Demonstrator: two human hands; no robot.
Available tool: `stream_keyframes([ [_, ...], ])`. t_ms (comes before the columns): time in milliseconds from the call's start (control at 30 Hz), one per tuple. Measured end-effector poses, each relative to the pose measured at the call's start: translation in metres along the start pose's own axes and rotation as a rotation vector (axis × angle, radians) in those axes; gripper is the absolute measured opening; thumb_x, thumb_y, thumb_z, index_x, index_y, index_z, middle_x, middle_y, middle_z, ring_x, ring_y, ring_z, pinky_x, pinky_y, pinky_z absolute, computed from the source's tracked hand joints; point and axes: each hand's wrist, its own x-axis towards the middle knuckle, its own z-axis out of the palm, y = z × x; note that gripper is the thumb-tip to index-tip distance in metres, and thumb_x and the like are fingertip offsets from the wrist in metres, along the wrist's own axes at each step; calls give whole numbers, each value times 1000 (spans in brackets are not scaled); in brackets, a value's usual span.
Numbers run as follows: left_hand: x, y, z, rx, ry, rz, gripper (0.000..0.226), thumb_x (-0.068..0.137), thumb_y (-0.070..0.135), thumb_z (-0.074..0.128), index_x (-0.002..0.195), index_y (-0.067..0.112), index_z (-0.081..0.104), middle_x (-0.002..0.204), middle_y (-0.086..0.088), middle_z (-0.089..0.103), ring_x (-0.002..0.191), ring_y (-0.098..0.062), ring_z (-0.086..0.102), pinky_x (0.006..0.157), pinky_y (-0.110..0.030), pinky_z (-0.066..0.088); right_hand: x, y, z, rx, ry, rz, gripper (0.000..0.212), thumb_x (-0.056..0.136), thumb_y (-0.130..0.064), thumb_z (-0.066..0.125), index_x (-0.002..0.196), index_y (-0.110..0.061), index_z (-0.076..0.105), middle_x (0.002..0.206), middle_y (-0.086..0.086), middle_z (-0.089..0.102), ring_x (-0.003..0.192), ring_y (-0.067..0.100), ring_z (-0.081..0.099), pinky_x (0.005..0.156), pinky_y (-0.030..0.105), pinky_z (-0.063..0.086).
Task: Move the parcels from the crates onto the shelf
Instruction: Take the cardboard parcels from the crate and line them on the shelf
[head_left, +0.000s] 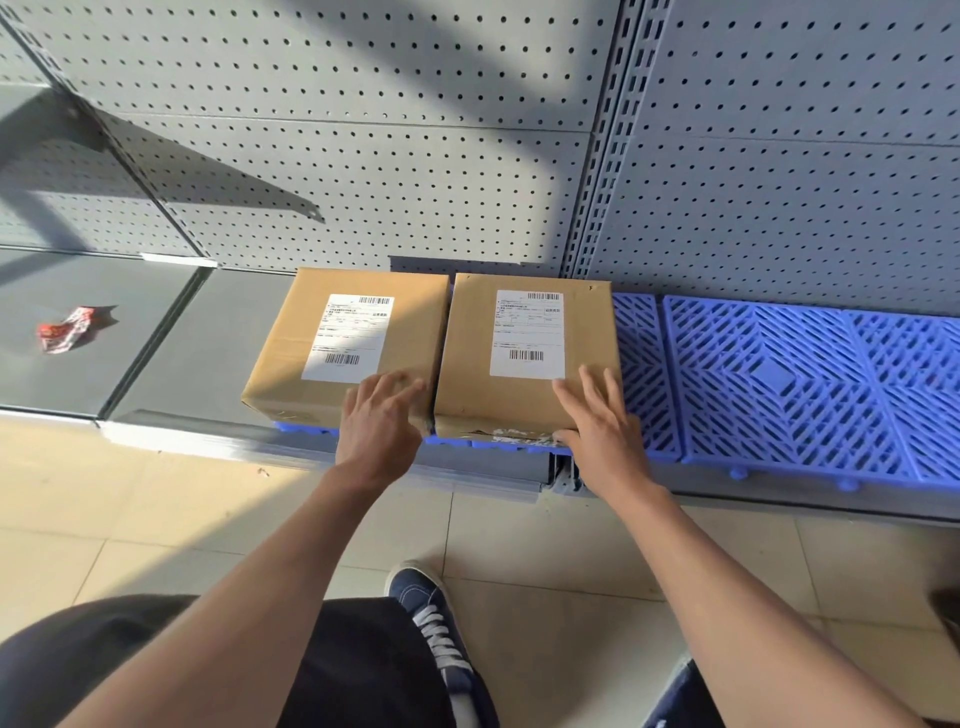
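Two brown parcels sit side by side on the low grey shelf (218, 343), touching. The right parcel (524, 358) rests on a blue mat (779, 384); the left parcel (337, 343) partly overhangs it. The right hand (605, 431) lies on the right parcel's near corner, fingers spread, thumb at the front edge. The left hand (382, 415) rests on the left parcel, fingers loosely spread. Placing looks nearly done; next comes letting go and fetching another. No crates are in view. A red wrapper (65, 330) lies far left.
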Motion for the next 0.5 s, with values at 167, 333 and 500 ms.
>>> stream_keyframes([
  [167, 1, 3, -2, -5, -16, -12, 62, 80, -2, 55, 137, 21, 62, 146, -5, 53, 136, -29, 40, 112, -45, 31, -2, 0, 4, -39, 6, 2, 70, 100, -25, 62, 160, -29, 25, 171, 6, 0, 155, 34, -12, 112, 73, 29],
  [333, 2, 8, -7, 1, -53, -25, 51, 87, 6, 54, 135, 21, 62, 148, -5, 50, 137, -30, 38, 111, -47, 30, -3, -7, 2, -74, -37, 24, 70, 103, -29, 55, 161, -29, 16, 170, 6, -7, 154, 37, -19, 117, 72, 17],
  [500, 2, 14, -17, 82, -110, -17, 35, 101, 23, 45, 133, 22, 59, 147, -3, 48, 137, -28, 35, 107, -48, 34, -3, -21, -14, -130, -81, 47, 71, 102, -36, 54, 160, -28, 13, 170, 7, -1, 155, 39, -6, 119, 71, 9],
])
